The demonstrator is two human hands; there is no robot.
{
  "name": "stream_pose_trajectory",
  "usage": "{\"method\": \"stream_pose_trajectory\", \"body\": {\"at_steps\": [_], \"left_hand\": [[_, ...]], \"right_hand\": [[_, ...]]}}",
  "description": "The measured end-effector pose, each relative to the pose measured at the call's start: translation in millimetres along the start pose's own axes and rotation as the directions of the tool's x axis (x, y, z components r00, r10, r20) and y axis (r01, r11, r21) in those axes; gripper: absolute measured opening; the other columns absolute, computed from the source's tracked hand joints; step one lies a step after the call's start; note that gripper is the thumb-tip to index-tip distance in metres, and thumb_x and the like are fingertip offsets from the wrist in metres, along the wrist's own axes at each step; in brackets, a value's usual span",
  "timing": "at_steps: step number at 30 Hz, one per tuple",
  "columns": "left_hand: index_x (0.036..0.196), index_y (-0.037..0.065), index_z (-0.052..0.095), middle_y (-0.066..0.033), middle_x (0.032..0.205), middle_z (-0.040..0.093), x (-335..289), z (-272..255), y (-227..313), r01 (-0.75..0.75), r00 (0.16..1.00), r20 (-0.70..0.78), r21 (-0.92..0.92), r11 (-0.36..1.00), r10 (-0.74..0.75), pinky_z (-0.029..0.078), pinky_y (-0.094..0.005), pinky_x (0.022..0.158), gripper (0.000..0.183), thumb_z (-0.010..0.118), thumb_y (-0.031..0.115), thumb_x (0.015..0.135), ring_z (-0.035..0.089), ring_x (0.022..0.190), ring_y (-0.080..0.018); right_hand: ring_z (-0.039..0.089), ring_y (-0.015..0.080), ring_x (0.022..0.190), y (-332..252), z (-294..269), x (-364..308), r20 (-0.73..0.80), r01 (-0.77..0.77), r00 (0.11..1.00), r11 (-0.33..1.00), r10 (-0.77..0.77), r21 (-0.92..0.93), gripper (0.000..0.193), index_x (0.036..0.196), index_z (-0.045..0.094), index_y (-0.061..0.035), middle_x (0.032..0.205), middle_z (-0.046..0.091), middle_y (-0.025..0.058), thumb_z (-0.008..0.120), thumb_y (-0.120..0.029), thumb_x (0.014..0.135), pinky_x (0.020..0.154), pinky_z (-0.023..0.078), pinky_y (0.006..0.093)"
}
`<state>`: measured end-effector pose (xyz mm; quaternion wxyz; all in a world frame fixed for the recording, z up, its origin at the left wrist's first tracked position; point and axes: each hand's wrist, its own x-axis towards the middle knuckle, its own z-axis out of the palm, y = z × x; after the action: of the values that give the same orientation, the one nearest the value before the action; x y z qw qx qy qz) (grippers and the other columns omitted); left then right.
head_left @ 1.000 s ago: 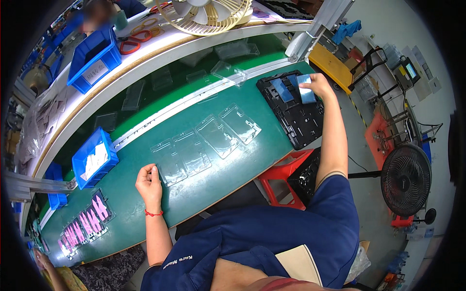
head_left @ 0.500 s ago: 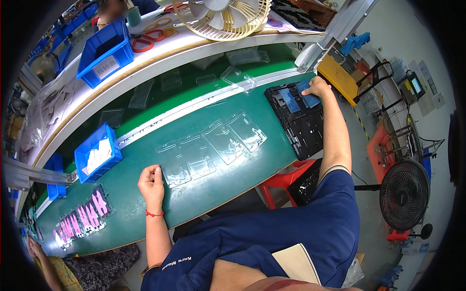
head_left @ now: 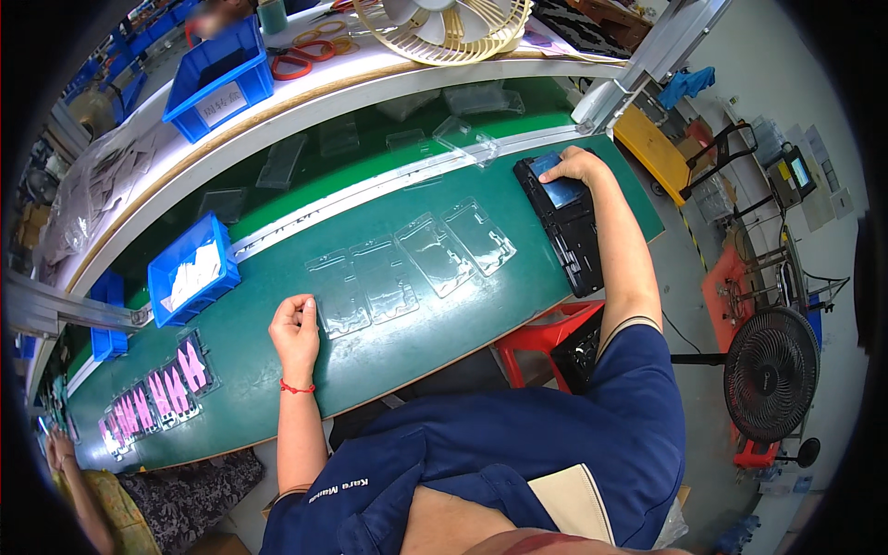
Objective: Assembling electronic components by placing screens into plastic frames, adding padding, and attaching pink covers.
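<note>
My left hand (head_left: 296,326) is curled closed just left of the row of clear plastic trays; whether anything is in its fingers is hidden. The thin, moulded clear trays (head_left: 385,280) lie side by side on the green tabletop. At the far right, my right hand (head_left: 579,165) has its thumb over a glossy blue panel (head_left: 561,192), fingers closed at its far edge. Beneath it lies a black slotted tray (head_left: 572,242), partly covered by my right forearm.
A blue bin (head_left: 196,275) of white slips stands left on the green table (head_left: 250,370). Pink-and-black pieces (head_left: 157,398) lie near it. Beyond a rail, a green strip carries loose clear trays (head_left: 282,161). A shelf holds a fan (head_left: 444,28) and scissors (head_left: 291,65).
My right hand has shifted left over the black tray, which now looks narrower, with one blue panel visible instead of two. My left hand stays closed beside the clear trays.
</note>
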<state>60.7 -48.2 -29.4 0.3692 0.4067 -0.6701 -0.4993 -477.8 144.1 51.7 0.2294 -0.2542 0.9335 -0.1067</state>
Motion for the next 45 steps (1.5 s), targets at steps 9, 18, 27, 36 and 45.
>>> {"method": "stream_pose_trajectory", "body": {"at_steps": [9,18,27,36,45], "left_hand": [[0.088,-0.002,0.066,0.0004,0.074,0.059,1.9,-1.9,-6.6,-0.009,1.000,-0.004,0.018,1.000,0.009,0.039,-0.0194,0.048,0.009,0.064,0.008,0.087,0.047,0.053,-0.0022],[0.091,-0.001,0.066,0.0004,0.077,0.059,-5.4,-6.9,-3.5,-0.149,0.981,-0.131,-0.045,0.988,0.142,0.039,-0.0182,0.049,0.009,0.063,0.008,0.088,0.048,0.056,-0.0025],[0.140,0.009,0.033,-0.0139,0.124,0.052,-53.1,63.7,65.7,0.497,0.805,0.593,-0.681,0.538,0.007,0.050,-0.0401,0.090,0.058,0.061,0.013,0.090,0.051,0.118,-0.0222],[0.134,0.002,0.036,-0.0181,0.124,0.052,-60.4,-13.5,34.4,0.574,0.792,0.609,-0.722,0.386,-0.041,0.056,-0.0456,0.081,0.041,0.048,0.015,0.097,0.056,0.113,-0.0300],[0.128,0.003,0.043,-0.0160,0.121,0.055,-65.6,-52.7,41.2,0.431,0.902,0.365,-0.794,0.428,-0.231,0.058,-0.0428,0.081,0.036,0.051,0.004,0.093,0.059,0.107,-0.0255]], "right_hand": [[0.062,0.0326,0.102,-18.6,-3.1,-4.7,-0.133,-0.068,0.990,0.989,0.051,-0.132,0.088,0.116,0.058,0.0099,0.113,0.063,0.0231,0.091,-0.034,0.047,0.092,0.045,0.0386],[0.062,0.0317,0.106,-56.0,-13.2,-53.0,-0.316,-0.056,0.948,0.972,-0.020,-0.228,0.060,0.111,0.064,-0.0023,0.110,0.066,0.0155,0.085,-0.029,0.061,0.090,0.047,0.0413],[0.062,0.0132,0.077,-171.5,105.2,-185.4,0.008,0.420,0.753,0.490,-0.658,0.764,0.030,0.099,0.059,0.0023,0.088,0.065,0.0057,0.075,-0.009,0.076,0.071,0.051,0.0271],[0.064,0.0123,0.074,-245.3,186.2,-191.6,0.173,0.191,0.678,0.398,-0.715,0.897,0.020,0.092,0.060,-0.0004,0.083,0.067,0.0079,0.074,-0.006,0.079,0.068,0.051,0.0245],[0.054,0.0243,0.091,-266.1,224.7,-198.8,-0.452,0.805,0.406,0.545,-0.794,-0.235,0.048,0.099,0.065,-0.0107,0.088,0.062,0.0055,0.079,-0.042,0.067,0.084,0.033,0.0388]]}}
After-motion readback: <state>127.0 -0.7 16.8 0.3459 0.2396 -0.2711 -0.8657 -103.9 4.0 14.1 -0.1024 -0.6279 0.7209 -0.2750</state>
